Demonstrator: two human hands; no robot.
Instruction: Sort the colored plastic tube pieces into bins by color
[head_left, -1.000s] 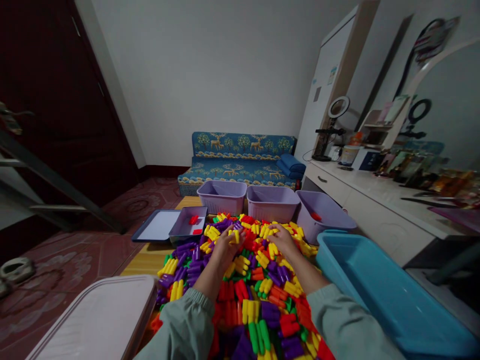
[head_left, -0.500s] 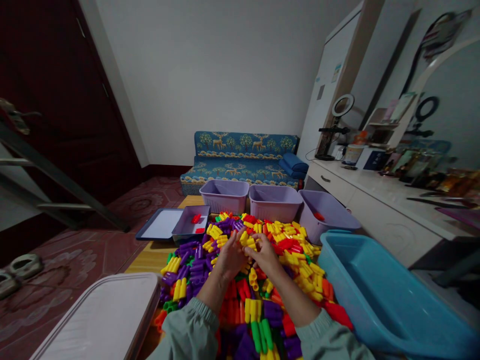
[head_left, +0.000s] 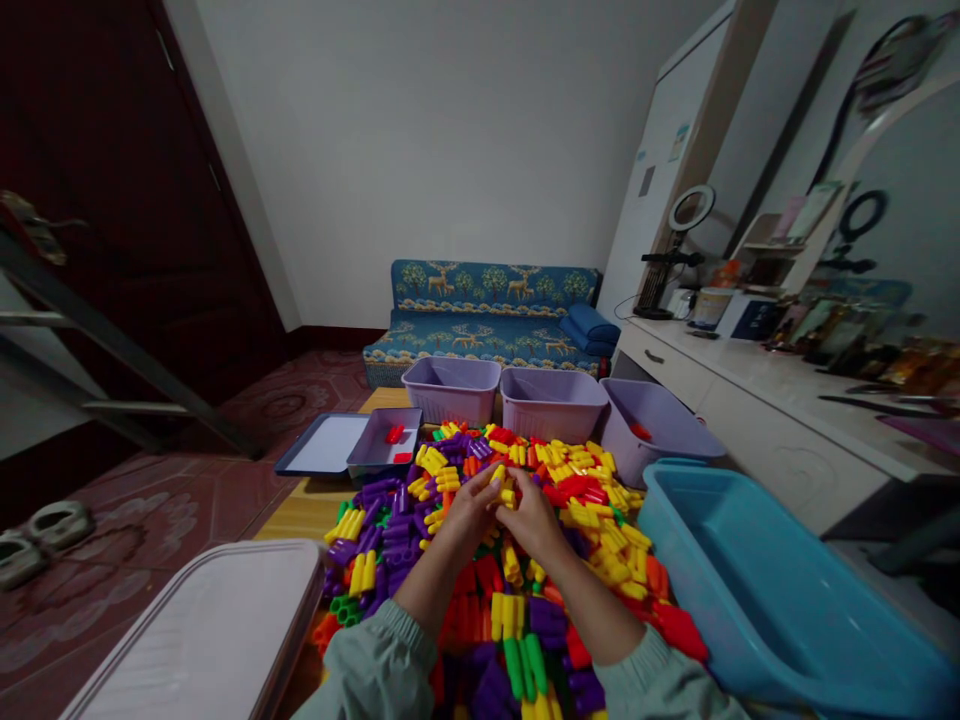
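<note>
1. Wooden desk (head_left: 301, 508), lower centre of the frame, bears a heap of coloured blocks (head_left: 512, 612).
2. Mid-frame, the grip of left hand (head_left: 469, 506) and right hand (head_left: 534, 515) is closed around a yellow block (head_left: 508, 496).
3. A loose pinch could drop it among lookalikes.
</note>
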